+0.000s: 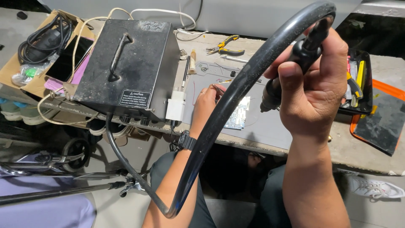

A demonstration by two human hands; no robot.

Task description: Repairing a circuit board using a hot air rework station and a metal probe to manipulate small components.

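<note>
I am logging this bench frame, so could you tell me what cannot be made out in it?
- Head view: what the left hand pinches is too thin to identify.
- The circuit board is partly hidden by the black hose.
- The handpiece in the right hand has its tip hidden by that hose.
- The black tray is partly behind the right hand.
- The orange-edged mat is cut off by the right edge.

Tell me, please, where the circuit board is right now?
In the head view, the circuit board lies mid-table on the grey mat, just right of the left hand and behind the black hose.
</note>
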